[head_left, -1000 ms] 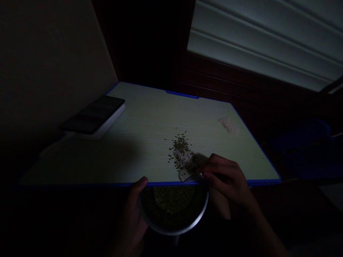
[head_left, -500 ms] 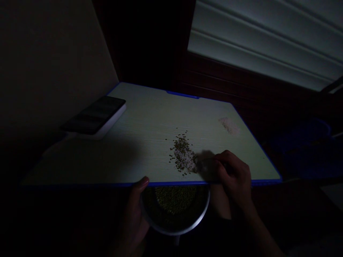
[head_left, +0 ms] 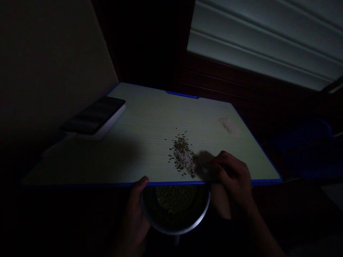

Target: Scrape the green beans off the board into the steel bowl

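Pinching a thin, blurred implement (head_left: 207,163) between thumb and bent fingers, the right hand (head_left: 234,175) is drawn nearly closed above the near edge of the pale green, blue-rimmed rectangular tabletop (head_left: 150,110) (it is too dark to tell just what the implement is). The left hand (head_left: 135,212) curls round the side of a round, silver-rimmed pot (head_left: 194,224), closed on it, its thumb raised at the tabletop's near edge. That pot sits below and just in front of the same edge, partly hidden under it, with small green grains (head_left: 175,200) inside. A loose, scattered heap of dark green and white grains (head_left: 183,153) lies on the tabletop's near half, just beside the pinching fingers, a few green ones strewn towards its middle. Near the tabletop's right edge, towards the far corner, is a small pale patch of fine grains (head_left: 228,126), well apart from the heap. At the tabletop's left edge, a flat black glossy slab (head_left: 96,114) rests on a white block (head_left: 112,120). Beyond the tabletop's far right corner hangs a pale, ridged panel (head_left: 257,39).
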Motion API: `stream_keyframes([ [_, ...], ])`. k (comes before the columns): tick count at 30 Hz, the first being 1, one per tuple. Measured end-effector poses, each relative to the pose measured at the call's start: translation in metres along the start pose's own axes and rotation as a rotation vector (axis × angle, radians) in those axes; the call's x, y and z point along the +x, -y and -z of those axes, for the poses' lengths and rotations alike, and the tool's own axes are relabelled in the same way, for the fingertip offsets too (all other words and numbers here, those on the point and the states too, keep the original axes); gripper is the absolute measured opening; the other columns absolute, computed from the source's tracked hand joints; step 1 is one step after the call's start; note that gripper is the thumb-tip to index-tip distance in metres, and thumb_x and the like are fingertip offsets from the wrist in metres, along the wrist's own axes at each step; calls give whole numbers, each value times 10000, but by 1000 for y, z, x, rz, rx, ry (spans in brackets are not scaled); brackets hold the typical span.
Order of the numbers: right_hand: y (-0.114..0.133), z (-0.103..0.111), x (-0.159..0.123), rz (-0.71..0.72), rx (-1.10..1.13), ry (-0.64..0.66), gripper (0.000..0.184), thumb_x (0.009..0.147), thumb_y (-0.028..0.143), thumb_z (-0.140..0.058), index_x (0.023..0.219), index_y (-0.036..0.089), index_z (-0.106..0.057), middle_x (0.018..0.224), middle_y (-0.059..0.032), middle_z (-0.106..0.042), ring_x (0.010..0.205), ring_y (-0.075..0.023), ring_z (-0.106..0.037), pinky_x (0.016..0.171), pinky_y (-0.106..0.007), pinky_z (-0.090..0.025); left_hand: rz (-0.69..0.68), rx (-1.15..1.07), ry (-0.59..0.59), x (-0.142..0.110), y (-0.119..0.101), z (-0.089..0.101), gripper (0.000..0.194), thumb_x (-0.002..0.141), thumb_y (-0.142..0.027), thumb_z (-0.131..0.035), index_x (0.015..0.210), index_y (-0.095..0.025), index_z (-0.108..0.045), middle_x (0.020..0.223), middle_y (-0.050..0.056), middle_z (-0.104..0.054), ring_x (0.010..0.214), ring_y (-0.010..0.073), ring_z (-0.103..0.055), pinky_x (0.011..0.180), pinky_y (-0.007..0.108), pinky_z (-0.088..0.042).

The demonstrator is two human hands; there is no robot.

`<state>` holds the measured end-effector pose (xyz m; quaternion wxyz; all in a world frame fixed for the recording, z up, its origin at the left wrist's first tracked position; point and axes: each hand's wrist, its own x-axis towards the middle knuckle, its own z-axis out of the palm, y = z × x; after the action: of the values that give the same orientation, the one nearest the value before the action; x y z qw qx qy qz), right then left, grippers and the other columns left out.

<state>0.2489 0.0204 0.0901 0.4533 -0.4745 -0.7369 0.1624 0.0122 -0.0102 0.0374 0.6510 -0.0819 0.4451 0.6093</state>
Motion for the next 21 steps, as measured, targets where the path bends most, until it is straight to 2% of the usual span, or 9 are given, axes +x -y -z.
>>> stream_keyframes([
  [5, -1, 1, 1, 14, 3, 42, 115, 909, 150, -605, 830, 193, -678, 717, 8, -599, 652, -131, -569, 575, -273, -407, -3, 49, -40, -2, -2, -5, 66, 861, -221, -675, 889, -233, -733, 856, -42, -763, 678, 133, -691, 716, 197, -616],
  [9, 2, 1, 3, 50, 16, 82, 108, 923, 155, -611, 858, 207, -681, 737, 10, -618, 671, -131, -583, 584, -273, -420, -15, 11, -49, -2, -1, -3, 62, 839, -203, -709, 822, -256, -736, 857, -69, -766, 739, 96, -710, 665, 116, -573],
  [13, 3, 0, 3, 82, 57, 105, 117, 922, 138, -617, 898, 220, -698, 749, 7, -633, 674, -132, -579, 578, -278, -417, -6, 37, -1, -3, -3, -1, 67, 833, -204, -717, 856, -254, -755, 869, -58, -770, 749, 77, -706, 605, 73, -531],
  [18, 1, 0, 3, 91, 106, 127, 124, 919, 131, -629, 903, 223, -711, 748, 6, -633, 675, -133, -574, 578, -278, -421, 33, 20, -30, -4, -4, -6, 53, 830, -197, -714, 850, -227, -752, 824, -51, -763, 658, 104, -688, 570, 124, -557],
  [21, 0, 1, 3, 77, 94, 101, 122, 922, 125, -628, 888, 213, -705, 743, 8, -625, 680, -131, -579, 592, -275, -427, 26, -18, -38, -5, -3, -8, 125, 827, -201, -731, 713, -249, -709, 730, -75, -735, 596, 84, -659, 527, 101, -525],
])
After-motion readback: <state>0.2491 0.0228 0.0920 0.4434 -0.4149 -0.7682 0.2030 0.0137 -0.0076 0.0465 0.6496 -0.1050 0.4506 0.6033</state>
